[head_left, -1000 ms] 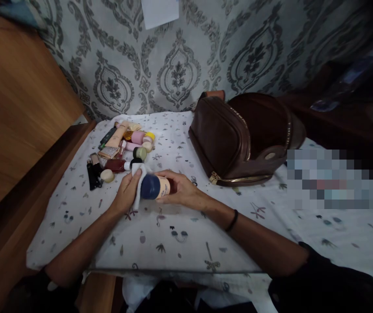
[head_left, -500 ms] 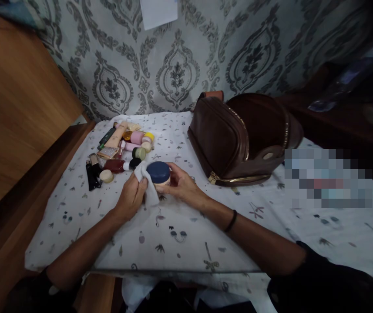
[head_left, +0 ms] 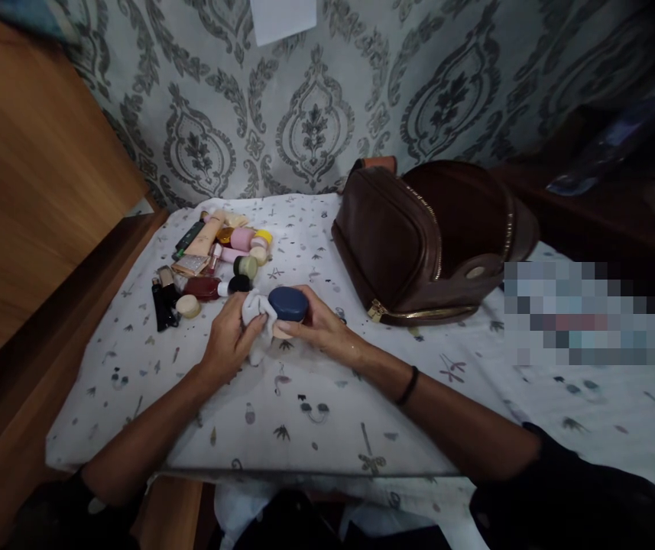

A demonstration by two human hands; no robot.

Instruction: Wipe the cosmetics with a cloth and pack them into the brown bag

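A round jar with a dark blue lid (head_left: 288,303) and a pale peach lower part is gripped around its side by my right hand (head_left: 327,330). It is held tilted over the cloth-covered surface. My left hand (head_left: 229,334) is closed on a bunched white cloth (head_left: 258,312), which touches the jar's left side. Left of my hands lie a bottle of dark red liquid (head_left: 202,288), a small round cream-coloured jar (head_left: 188,306) and a black tube (head_left: 160,307).
Several cosmetic tubes and jars lie behind, among them a peach tube (head_left: 206,234) and a green-lidded jar (head_left: 245,266). An unzipped brown leather bag (head_left: 390,237) stands right of centre. A wooden panel (head_left: 34,168) rises at left; a patterned curtain (head_left: 316,130) hangs behind.
The jar has moved slightly right and tilted more. My left hand has gathered the cloth, which hung down flatter before, into a bunch against the jar's side.
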